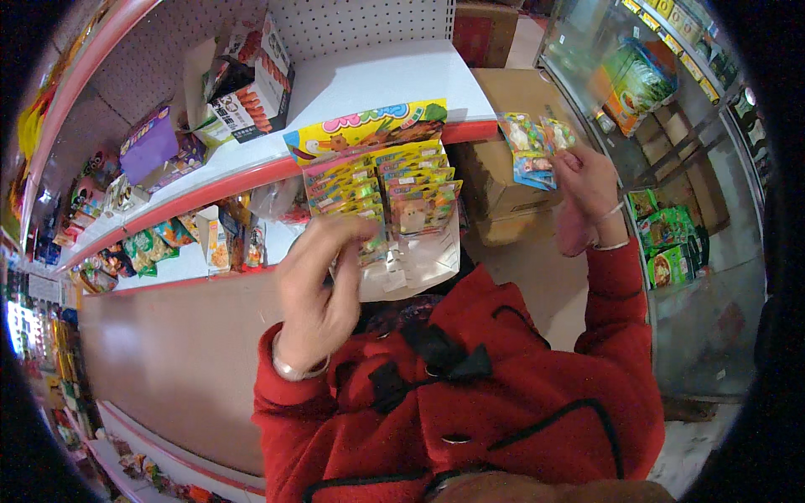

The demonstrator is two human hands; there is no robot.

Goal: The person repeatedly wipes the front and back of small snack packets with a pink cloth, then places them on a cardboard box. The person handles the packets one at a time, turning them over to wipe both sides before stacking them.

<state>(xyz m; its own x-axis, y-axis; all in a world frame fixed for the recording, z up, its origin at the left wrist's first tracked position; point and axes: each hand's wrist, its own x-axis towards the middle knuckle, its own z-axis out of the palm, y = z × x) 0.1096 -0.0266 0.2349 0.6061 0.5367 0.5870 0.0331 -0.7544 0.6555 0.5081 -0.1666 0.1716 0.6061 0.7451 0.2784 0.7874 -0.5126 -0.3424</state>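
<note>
My right hand [585, 188] is raised at the right, its fingers closed on several small candy packets [531, 151] by their edge. My left hand [324, 283] is over the lower left corner of an open display box [434, 254], its fingers bent and partly blurred; whether they touch a packet there cannot be told. Inside the box, yellow-topped packets [412, 214] stand in two rows. The box has a raised yellow header card [371, 132] with cartoon pictures and lies before me, against the red shelf edge.
A white shelf [377, 75] with a red edge holds a sausage snack box [245, 100] and a purple box [151, 151]. Bagged snacks [148, 251] lie on the level below. Cardboard boxes [503, 182] stand behind the held packets. A glass display case [692, 327] rises along the right.
</note>
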